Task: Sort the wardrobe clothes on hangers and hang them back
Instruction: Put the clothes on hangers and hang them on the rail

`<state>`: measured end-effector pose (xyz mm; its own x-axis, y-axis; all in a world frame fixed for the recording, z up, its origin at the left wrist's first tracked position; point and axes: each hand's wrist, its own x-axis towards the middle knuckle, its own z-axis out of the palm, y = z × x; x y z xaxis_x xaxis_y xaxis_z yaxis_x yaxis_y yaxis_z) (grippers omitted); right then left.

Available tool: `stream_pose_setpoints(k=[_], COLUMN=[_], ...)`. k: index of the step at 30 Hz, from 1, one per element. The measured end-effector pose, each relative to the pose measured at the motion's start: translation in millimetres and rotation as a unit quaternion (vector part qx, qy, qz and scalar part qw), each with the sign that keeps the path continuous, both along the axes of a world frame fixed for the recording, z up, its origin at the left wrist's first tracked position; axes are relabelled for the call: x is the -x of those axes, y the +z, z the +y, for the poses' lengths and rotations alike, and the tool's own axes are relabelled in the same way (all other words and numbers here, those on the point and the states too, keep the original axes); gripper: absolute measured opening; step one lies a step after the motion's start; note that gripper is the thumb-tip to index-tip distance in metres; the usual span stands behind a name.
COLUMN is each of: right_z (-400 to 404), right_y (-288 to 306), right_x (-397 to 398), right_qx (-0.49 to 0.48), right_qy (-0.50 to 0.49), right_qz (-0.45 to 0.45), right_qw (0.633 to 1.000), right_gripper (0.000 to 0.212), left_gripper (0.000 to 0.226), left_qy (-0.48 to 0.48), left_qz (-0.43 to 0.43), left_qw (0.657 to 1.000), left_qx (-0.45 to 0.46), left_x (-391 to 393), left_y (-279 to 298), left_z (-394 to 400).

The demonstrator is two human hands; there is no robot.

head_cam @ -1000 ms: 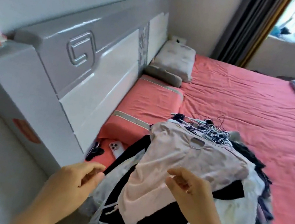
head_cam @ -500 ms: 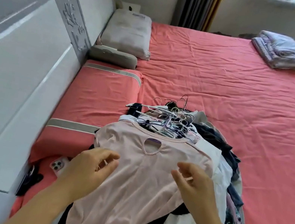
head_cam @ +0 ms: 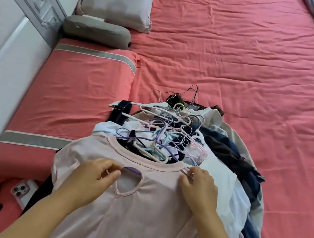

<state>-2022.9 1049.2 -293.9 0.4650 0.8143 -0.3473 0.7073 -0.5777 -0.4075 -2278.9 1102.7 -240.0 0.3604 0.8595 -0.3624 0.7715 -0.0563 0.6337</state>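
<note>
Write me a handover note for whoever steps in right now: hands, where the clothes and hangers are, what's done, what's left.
Left hand: fingers pinch the pink top beside its keyhole opening.
Right hand: fingers grip the top's neckline near the shoulder, apparently with a thin hanger arm.
The pink top lies uppermost on the clothes pile on the red bed; a tangle of hangers sits just beyond its collar.
Done: nothing visibly hung back; the whole pile is on the bed.
Left: free this top and its hanger, sort the rest, hang everything in the wardrobe, which is out of view.
</note>
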Motion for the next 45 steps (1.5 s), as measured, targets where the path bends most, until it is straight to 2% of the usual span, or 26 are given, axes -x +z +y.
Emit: stream_pose_setpoints(k=[2, 8, 12, 15, 18, 22, 29, 32, 37, 40, 45], right_z=[5.5, 7.2, 1.6, -3.1, -9.2, -26.4, -59.1, -72.5, -79.1, -84.4, -91.2], right_y=[-7.9, -15.2, -4.5, 8.6, 27.4, 46.4, 113.5, 136.6, 149.5, 149.2, 139.9], right_x=[-3.3, -4.6, -4.2, -2.1, 5.1, 22.1, 75.5, 96.1, 109.8, 110.3, 104.4], right_qx=[0.014, -0.038, -0.116, -0.209, -0.287, -0.323, -0.429, -0.441, -0.409, -0.390, -0.373], right_qy=[-0.014, -0.021, 0.006, 0.040, 0.062, 0.088, 0.160, 0.162, 0.144, 0.137, 0.121], right_qz=[0.003, -0.012, -0.038, -0.060, -0.065, -0.051, -0.049, -0.050, -0.061, -0.056, -0.066], right_qw=[1.000, 0.999, 0.993, 0.975, 0.954, 0.941, 0.888, 0.881, 0.899, 0.909, 0.918], right_gripper=[0.018, 0.016, 0.014, 0.018, 0.011, 0.030, 0.033, 0.039, 0.049, 0.040, 0.037], left_gripper=[0.009, 0.011, 0.010, 0.011, 0.012, 0.013, 0.013, 0.012, 0.012, 0.012, 0.017], left_qy=[0.015, 0.049, 0.067, 0.077, 0.097, 0.121, 0.199, 0.231, 0.247, 0.252, 0.253], left_qz=[-0.008, -0.021, -0.026, -0.032, -0.032, -0.036, -0.040, -0.042, -0.060, -0.056, -0.068], left_qw=[1.000, 0.998, 0.997, 0.995, 0.991, 0.986, 0.963, 0.950, 0.944, 0.945, 0.948], left_qx=[0.001, -0.015, -0.039, -0.055, -0.081, -0.113, -0.179, -0.207, -0.211, -0.203, -0.180], left_x=[-5.0, -7.9, 1.6, 14.5, 33.5, 65.0, 140.6, 168.4, 202.8, 215.1, 216.5], left_y=[-4.3, -0.2, 11.4, 24.6, 39.6, 55.8, 93.1, 111.9, 130.8, 130.0, 123.3], left_z=[7.1, 17.7, 15.0, 4.9, -16.0, -49.8, -126.0, -155.7, -199.3, -214.8, -215.5])
